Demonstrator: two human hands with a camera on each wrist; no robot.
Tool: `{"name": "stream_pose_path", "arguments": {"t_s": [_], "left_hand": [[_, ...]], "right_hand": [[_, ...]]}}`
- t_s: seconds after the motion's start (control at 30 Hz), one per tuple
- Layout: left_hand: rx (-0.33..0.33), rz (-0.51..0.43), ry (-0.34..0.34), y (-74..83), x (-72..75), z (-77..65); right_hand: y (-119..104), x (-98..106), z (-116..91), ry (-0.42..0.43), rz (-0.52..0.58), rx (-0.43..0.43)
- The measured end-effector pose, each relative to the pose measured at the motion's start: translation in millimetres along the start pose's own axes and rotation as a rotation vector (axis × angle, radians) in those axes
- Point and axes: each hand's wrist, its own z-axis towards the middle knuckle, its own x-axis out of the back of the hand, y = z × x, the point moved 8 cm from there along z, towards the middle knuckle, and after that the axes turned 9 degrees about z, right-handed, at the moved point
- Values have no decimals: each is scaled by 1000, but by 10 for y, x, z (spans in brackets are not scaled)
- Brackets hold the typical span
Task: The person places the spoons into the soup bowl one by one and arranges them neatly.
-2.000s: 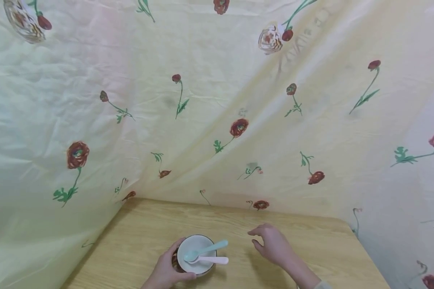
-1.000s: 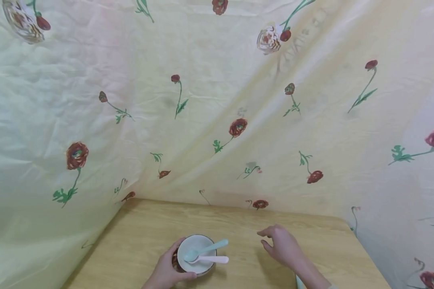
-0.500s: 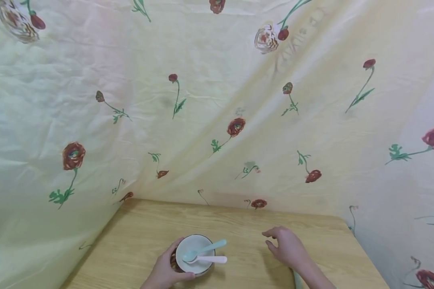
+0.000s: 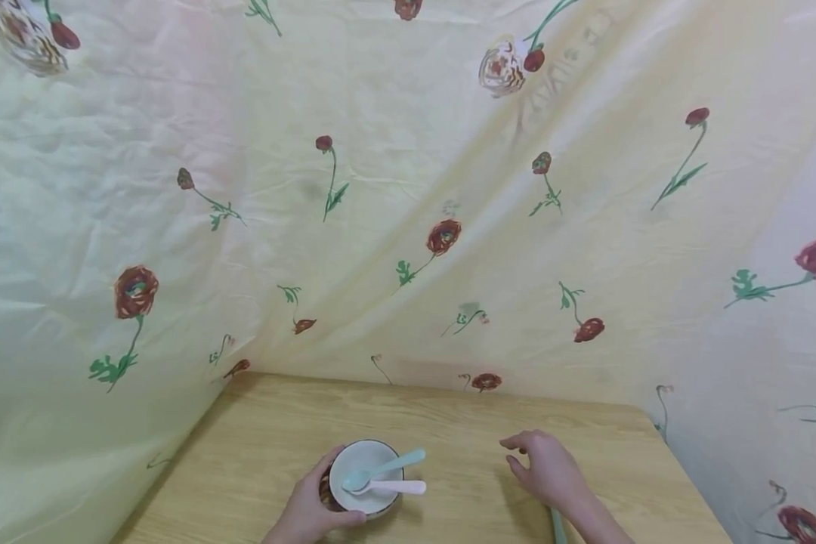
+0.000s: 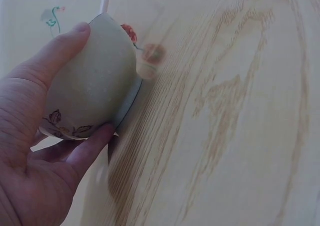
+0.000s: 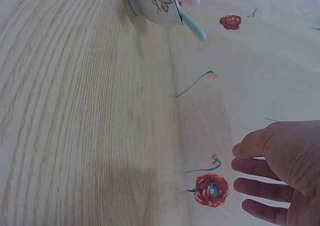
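My left hand (image 4: pixel 316 500) holds a small white bowl (image 4: pixel 357 458) with a dark rim, thumb on the near side and fingers around the far left. Brown leaf sprigs decorate its outer wall (image 5: pixel 100 80) in the left wrist view. Two spoons lean in the bowl, a light blue spoon (image 4: pixel 403 460) and a pale pink spoon (image 4: pixel 408 487), their handles jutting out over the right rim. To the right, my right hand (image 4: pixel 547 465) hovers over the table, fingers loosely bent and apart, holding nothing. In the right wrist view its fingers (image 6: pixel 262 188) are spread, away from the bowl.
A light wooden table (image 4: pixel 449 423) lies beneath both hands. Cream cloth (image 4: pixel 381 264) printed with red flowers hangs along the table's back and sides. A thin green strip (image 4: pixel 558 527) shows beside my right forearm at the bottom edge, mostly hidden.
My right hand has drifted rightward, farther from the bowl, and the green strip by its forearm shows more. My left hand, bowl and spoons have stayed put, apart from a slight view shift.
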Motion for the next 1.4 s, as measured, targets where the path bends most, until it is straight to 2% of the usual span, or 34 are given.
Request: {"name": "stream_pose_path", "arguments": {"t_s": [0.4,0.67,0.97,1.4], "left_hand": [[-1,-7,10,4,-6,3],[-5,2,13,-3,1,6],[-13,5,5,-31,3,23],[24,5,-17,-47,-3,19]], "right_hand": [[159,9,-74,-7,-1,-68],[239,3,-148,-15,-21,-77],[368,-9,-206,-41,-24,-162],[579,116,-352,14,-13,-182]]}}
